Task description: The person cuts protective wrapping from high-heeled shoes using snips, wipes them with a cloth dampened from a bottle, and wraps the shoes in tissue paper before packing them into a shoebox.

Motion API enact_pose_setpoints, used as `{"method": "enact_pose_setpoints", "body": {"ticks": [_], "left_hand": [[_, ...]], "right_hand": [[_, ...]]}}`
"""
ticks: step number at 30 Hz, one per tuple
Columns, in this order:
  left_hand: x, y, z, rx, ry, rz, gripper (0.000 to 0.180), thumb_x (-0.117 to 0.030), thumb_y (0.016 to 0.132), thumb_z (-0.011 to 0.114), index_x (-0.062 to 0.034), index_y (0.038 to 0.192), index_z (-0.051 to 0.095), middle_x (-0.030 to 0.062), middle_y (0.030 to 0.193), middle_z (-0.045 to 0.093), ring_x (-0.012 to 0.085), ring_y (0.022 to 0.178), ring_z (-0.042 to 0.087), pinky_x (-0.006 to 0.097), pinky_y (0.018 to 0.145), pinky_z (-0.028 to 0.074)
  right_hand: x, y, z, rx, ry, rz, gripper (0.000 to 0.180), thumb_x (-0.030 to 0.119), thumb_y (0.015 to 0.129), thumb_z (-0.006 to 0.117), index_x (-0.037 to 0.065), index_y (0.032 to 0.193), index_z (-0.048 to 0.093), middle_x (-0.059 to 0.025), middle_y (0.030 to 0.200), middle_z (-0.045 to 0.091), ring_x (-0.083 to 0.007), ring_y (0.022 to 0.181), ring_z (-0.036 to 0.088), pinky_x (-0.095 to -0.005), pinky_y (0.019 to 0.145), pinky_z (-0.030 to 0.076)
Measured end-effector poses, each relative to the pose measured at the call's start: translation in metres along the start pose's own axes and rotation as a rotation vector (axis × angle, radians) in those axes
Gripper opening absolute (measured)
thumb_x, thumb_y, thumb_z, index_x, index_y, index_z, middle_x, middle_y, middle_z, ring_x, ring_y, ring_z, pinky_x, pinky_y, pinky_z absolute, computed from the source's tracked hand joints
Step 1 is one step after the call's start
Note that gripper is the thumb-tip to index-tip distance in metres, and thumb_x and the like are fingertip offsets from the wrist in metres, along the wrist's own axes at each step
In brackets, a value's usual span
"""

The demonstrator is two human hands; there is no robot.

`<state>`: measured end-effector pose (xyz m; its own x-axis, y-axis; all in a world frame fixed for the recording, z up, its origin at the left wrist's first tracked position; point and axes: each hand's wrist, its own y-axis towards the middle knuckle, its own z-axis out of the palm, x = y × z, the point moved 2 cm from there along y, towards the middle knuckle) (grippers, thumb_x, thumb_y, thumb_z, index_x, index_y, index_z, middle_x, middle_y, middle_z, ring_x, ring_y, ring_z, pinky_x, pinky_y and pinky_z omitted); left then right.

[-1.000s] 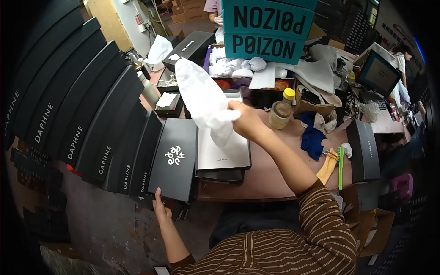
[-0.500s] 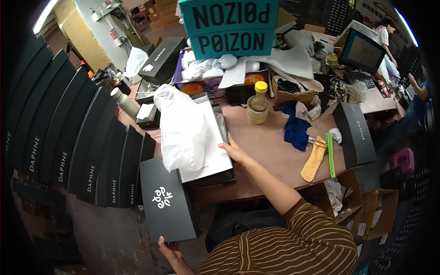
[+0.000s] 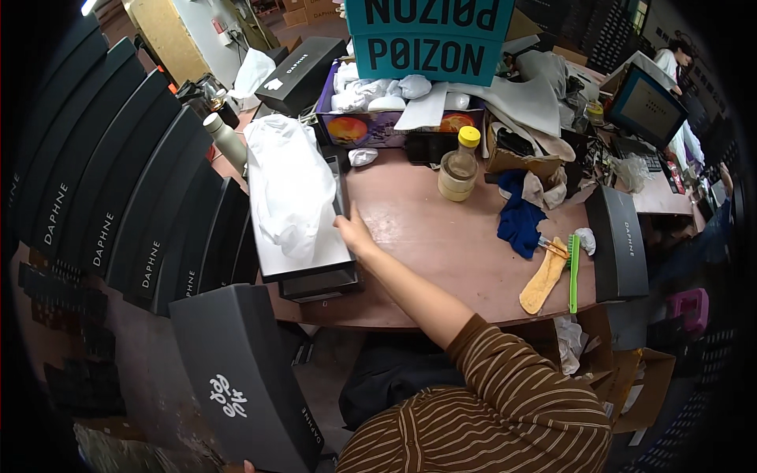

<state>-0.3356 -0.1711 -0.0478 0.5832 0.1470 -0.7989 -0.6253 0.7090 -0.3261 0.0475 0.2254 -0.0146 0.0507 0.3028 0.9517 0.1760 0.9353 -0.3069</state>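
Observation:
A white plastic-wrapped bundle (image 3: 290, 189) lies in an open black shoebox (image 3: 319, 277) at the left end of the brown table (image 3: 441, 260). My right hand (image 3: 355, 232) rests flat against the box's right rim beside the bundle, fingers pointing away and holding nothing. A black box lid (image 3: 244, 378) with a white emblem hangs below the table's edge at the lower left. My left hand (image 3: 249, 467) grips its bottom end and only just shows at the picture's lower edge.
Several black boxes (image 3: 102, 213) stand on edge in a row at the left. On the table are a yellow-capped bottle (image 3: 460, 164), a blue cloth (image 3: 520, 217), a green brush (image 3: 574, 268) and another black box (image 3: 619, 240). A teal carton (image 3: 430, 35) stands at the back.
My right hand has lowered the white bundle from the air into the open box and let it go. The black lid in my left hand has swung down and closer to me.

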Motion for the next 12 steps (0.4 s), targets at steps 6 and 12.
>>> {"method": "enact_pose_setpoints", "body": {"ticks": [6,12], "left_hand": [[0.002,-0.038,0.096,0.123,0.203,0.073,0.063,-0.04,0.085,0.047,-0.0073,0.138,0.034,0.0114,0.131,0.047,0.027,0.113,0.049,0.043,0.094,0.04],[0.009,-0.082,0.195,0.206,0.386,0.167,0.064,-0.043,0.093,0.044,-0.0083,0.143,0.023,0.0108,0.137,0.039,0.026,0.117,0.044,0.042,0.094,0.038]], "right_hand": [[0.005,0.014,0.041,-0.108,-0.153,0.036,0.077,0.035,0.086,0.044,0.002,0.148,0.013,-0.0322,0.148,0.011,-0.0446,0.137,0.017,-0.0505,0.109,0.025],[0.056,-0.117,-0.088,0.258,0.527,-0.14,0.075,0.041,0.088,0.042,0.003,0.148,0.017,-0.0153,0.154,0.014,-0.0311,0.143,0.011,-0.0531,0.111,0.013]]}}
